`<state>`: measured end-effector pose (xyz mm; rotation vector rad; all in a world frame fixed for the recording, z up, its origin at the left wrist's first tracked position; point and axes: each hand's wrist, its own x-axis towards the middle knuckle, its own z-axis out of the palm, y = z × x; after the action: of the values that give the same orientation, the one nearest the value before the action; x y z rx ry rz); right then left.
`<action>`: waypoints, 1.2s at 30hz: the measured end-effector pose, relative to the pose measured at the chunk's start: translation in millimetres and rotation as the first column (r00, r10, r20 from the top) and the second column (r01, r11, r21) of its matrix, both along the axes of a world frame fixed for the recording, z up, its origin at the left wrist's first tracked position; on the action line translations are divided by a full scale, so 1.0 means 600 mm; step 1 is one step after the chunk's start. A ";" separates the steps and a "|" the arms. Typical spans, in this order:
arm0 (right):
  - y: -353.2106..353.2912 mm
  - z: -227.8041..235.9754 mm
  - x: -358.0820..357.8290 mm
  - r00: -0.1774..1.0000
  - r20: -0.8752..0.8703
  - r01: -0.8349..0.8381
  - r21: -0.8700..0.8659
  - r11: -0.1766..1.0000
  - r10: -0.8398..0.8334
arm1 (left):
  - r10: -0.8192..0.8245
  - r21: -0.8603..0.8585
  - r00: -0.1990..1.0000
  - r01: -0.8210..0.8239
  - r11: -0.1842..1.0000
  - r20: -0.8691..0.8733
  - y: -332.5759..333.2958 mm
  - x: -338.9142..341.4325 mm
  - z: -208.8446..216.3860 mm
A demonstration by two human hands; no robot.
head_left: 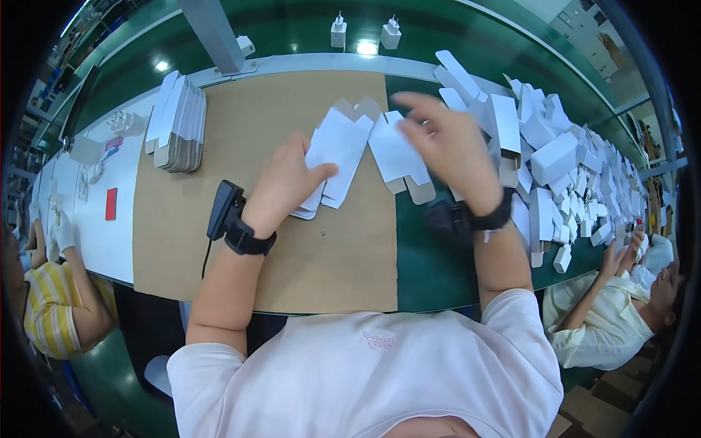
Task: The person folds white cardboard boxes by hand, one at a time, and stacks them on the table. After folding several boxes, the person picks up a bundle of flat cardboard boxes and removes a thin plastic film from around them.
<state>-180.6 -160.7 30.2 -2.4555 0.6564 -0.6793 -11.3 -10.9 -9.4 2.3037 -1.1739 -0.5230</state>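
My left hand grips a few flat, folded white cartons over the brown board, its thumb lying across their near part. Just right of them, another flat white carton with open end flaps lies at a slant, its upper end close to the first ones. My right hand hovers over that carton's right side, thumb and fingers apart and smeared by motion. Nothing shows between those fingers. Both wrists wear black straps with a dark device.
Flat cartons stand stacked at the back left of the brown board. A large heap of folded white boxes covers the right side. Two white plug adapters stand beyond the far edge. People work at either side.
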 end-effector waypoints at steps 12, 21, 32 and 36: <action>0.055 -0.067 0.041 0.885 0.388 -0.427 0.454 0.782 0.258 | -0.397 -0.557 0.725 0.022 0.830 -0.563 0.010 -0.064 -0.016; 0.078 -0.051 0.044 0.820 0.570 -0.453 0.696 0.557 -0.045 | -0.449 -0.725 0.772 -0.023 0.688 -0.450 -0.002 -0.061 -0.025; 0.068 -0.070 0.038 0.825 0.565 -0.450 0.626 0.636 0.027 | -0.479 -0.631 0.535 -0.139 0.763 -0.697 0.004 -0.064 -0.016; 0.058 -0.057 0.036 0.720 0.684 -0.526 0.426 0.736 0.119 | -0.466 -0.607 0.535 -0.113 0.787 -0.704 0.005 -0.056 -0.005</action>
<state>-159.1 -125.6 -4.0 -1.5421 0.0912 -0.8929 -45.1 -7.8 -12.5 1.0923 -0.8793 -1.0205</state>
